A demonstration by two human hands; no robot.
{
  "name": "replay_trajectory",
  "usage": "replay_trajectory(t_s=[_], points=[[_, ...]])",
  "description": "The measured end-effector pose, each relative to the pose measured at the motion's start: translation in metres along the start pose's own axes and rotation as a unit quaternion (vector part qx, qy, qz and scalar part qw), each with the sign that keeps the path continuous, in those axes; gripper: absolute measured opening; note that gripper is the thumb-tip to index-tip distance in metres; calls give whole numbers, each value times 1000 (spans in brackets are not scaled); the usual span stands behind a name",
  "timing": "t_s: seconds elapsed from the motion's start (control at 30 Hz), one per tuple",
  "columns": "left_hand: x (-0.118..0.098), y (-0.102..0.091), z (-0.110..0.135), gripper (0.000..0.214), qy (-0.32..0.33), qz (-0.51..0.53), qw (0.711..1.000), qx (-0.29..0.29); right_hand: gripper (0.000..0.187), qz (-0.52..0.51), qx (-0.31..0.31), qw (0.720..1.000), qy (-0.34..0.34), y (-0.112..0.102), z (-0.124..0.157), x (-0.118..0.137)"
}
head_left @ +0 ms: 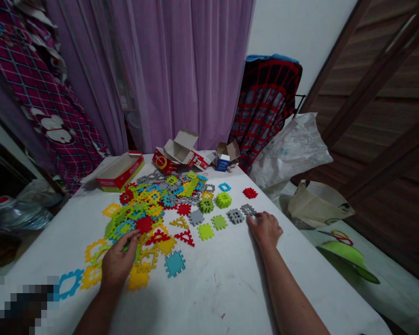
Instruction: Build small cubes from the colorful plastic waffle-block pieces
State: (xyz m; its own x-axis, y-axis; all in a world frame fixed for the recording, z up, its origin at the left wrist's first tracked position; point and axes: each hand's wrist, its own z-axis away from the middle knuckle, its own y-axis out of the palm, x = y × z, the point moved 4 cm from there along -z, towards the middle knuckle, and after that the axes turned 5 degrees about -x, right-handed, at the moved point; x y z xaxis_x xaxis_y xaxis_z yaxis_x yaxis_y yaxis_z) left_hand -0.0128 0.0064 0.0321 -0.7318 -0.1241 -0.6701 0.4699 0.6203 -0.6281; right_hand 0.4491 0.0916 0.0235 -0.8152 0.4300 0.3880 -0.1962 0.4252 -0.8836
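My left hand (118, 260) reaches over the near side of a heaped pile of plastic building tiles with toothed edges. Its thumb and fingers are closed at the edge of a red square tile (144, 224). On the right, my right hand (267, 229) rests low on the table, thumb and fingertips at the near corner of a grey window tile (247, 209). Beside that lies a grey tile stack (235, 216). Left of these are a light green tile (219, 222), a lime tile (206, 231) and a plain grey tile (196, 217). A blue-green tile (175, 264) lies nearer me.
Green tile stacks (224, 200) and red tiles (250, 192) lie farther back. Opened cardboard boxes (181, 151) and a red-green box lid (120, 172) stand at the white table's (209, 298) far edge. Scissors (338, 236) and a green bowl (347, 258) are off to the right.
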Motion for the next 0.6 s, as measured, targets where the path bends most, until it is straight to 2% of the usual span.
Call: replay_trajectory(t_s=[0.43, 0.6], points=[[-3, -2, 2, 32, 16, 1, 1000, 0, 44, 1, -12, 1000, -12, 4, -1, -5], [-3, 1, 2, 31, 14, 7, 1000, -7, 39, -70, -80, 994, -15, 6, -1, -11]])
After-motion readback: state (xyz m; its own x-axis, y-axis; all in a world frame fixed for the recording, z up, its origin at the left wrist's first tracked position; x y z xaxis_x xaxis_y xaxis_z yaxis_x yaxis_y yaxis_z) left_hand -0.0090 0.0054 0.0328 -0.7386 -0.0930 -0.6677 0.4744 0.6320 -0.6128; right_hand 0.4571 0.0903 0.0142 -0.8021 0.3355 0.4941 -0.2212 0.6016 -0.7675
